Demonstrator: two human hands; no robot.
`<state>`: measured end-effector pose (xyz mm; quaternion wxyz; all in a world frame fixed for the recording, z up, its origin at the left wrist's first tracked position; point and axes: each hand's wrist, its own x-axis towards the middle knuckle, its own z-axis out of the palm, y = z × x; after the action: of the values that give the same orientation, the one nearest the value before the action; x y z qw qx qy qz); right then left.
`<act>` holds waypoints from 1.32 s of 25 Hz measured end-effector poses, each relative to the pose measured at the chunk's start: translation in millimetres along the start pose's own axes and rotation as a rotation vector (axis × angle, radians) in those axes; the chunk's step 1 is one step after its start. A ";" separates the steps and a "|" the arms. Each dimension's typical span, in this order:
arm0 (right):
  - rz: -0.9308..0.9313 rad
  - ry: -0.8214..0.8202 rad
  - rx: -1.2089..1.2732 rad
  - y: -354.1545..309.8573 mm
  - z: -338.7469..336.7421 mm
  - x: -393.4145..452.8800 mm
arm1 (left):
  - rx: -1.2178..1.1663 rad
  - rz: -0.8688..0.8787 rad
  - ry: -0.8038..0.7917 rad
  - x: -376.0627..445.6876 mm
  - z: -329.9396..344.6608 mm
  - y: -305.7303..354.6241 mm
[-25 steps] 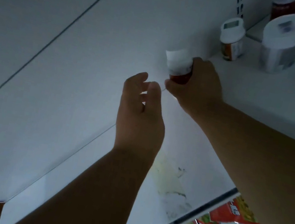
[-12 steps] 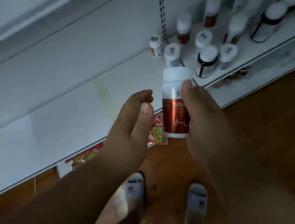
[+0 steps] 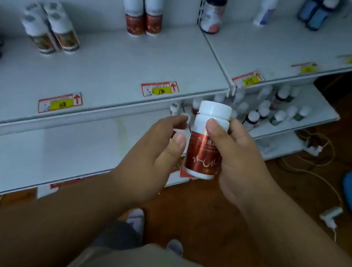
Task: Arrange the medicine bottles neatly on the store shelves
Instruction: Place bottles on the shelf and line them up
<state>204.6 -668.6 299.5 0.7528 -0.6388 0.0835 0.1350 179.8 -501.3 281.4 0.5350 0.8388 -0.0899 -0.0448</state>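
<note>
We hold a white-capped plastic bottle with a glossy red label upright in front of us, above the wooden floor and near of the white metal shelves. Our right hand grips it, thumb on the white shoulder and fingers wrapped behind, label turned toward us, probably to read it and find its group. Our left hand hovers just left of the bottle, fingers loosely curled, holding nothing; whether the thumb touches the label we cannot tell. Two matching red-labelled bottles stand side by side at the far edge of the upper shelf, which we judge the likely destination.
</note>
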 end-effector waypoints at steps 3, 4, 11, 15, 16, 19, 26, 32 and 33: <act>-0.063 -0.021 -0.101 -30.8 28.7 30.9 | 0.033 0.017 0.063 18.4 -40.6 -0.6; -0.080 -0.017 -0.117 -38.9 40.3 44.4 | 0.047 0.011 0.075 26.8 -55.4 -4.6; -0.202 -0.112 -0.278 -76.9 84.2 133.5 | 0.234 -0.043 0.114 105.7 -116.8 -27.7; -0.242 -0.132 -0.453 -87.9 91.8 199.3 | 0.391 -0.144 0.136 145.3 -125.3 -50.3; -0.247 -0.155 -0.485 -89.0 93.5 217.4 | 0.428 -0.169 0.150 154.9 -125.5 -55.9; -0.288 -0.265 -0.640 -90.1 105.0 261.3 | 0.566 -0.260 0.193 177.4 -122.9 -68.3; -0.525 -0.349 -0.986 -74.5 129.0 326.1 | 0.856 -0.417 0.207 231.4 -135.6 -115.1; -0.615 -0.274 -1.061 -64.1 133.4 343.5 | 0.959 -0.440 0.119 246.4 -132.4 -129.3; -0.629 -0.266 -1.068 -62.1 135.0 344.1 | 0.971 -0.442 0.108 246.9 -132.5 -128.9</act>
<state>544.3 -511.7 278.2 0.3381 -0.8980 -0.2813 0.0084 457.7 -379.5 226.0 0.0670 0.9899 0.1063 -0.0662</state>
